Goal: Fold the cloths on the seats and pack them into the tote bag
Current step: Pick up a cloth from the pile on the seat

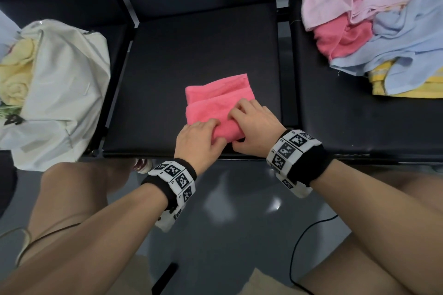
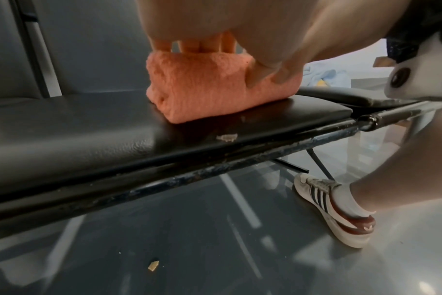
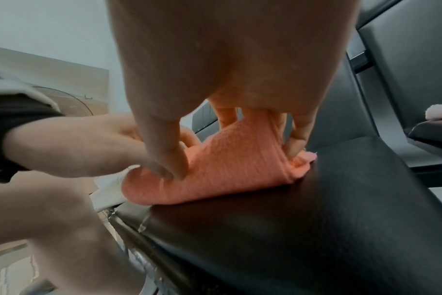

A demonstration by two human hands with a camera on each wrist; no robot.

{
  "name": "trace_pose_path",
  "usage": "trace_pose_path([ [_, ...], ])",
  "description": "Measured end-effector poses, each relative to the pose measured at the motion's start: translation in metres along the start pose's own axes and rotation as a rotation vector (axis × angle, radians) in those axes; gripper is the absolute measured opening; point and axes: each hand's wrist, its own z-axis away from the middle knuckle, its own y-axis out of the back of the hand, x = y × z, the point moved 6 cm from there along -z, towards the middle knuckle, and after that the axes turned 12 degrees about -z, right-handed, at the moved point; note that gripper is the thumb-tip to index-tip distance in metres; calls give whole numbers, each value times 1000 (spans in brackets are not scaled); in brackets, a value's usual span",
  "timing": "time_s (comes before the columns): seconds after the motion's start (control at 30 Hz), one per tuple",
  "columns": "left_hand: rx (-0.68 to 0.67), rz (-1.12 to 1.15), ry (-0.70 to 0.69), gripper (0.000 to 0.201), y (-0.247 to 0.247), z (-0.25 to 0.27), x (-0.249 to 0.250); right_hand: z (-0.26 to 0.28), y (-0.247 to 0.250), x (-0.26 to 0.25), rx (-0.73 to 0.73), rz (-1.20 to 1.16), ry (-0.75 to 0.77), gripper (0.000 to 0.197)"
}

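The pink cloth [image 1: 217, 100] at the centre of the head view is soft, nubbly terry, matt all over, and it lies on a seat [image 1: 191, 55] padded in black leather-like stuff with a fine grain and a dull sheen. The seat's front rail [image 2: 240, 159] is black-painted metal, chipped and scuffed. At the left, the tote bag [image 1: 64, 93] is smooth, off-white woven fabric, and the grey floor [image 1: 227, 223] is glossy with reflections.

The middle seat [image 1: 191, 50] lies bare behind the pink cloth [image 1: 211, 100] — tote bag [image 1: 67, 93] left, seemingly crowded cloth pile [image 1: 383, 38] right.
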Motion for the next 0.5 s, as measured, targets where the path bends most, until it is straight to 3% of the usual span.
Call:
trace_pose_path([
  [0.1,-1,33,-8,38,0,-1,0,-1,-2,-1,-15,16,1,45],
  [0.3,192,27,-84,46,0,11,-3,-4,2,2,25,-32,-37,34],
  [0.5,174,-19,-162,41,-2,11,-3,-8,1,4,10,-30,-45,39],
])
